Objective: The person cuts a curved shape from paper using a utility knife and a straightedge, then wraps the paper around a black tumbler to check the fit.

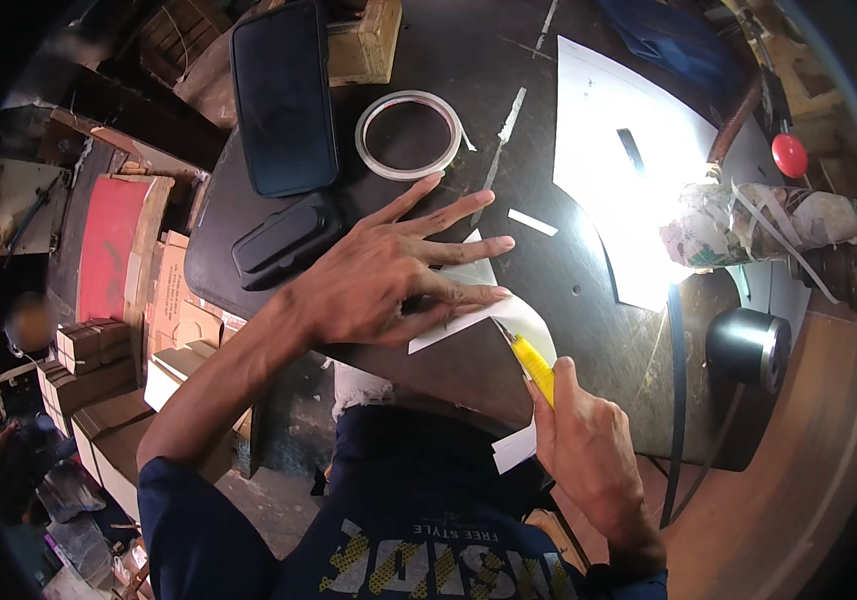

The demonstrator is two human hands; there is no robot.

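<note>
My right hand [588, 440] is closed round a yellow utility knife [534, 368]. The knife's tip points up and left, at the edge of a curved piece of white paper [528, 318] on the dark table. Spread over that paper is my left hand [388, 270], its fingers stretched apart and some of them resting on it. Part of the paper is hidden under the left hand. Below the knife, another white paper end [515, 450] hangs by the table's near edge. A thin white strip [532, 222] lies just beyond my left fingertips.
A roll of tape [410, 135], a phone [283, 100] and a black case [288, 240] lie at the table's far left. To the right are a large white sheet [588, 130], a lit lamp with a wrapped arm [768, 225] and a black cylinder [746, 350]. Cardboard boxes [98, 400] stand left.
</note>
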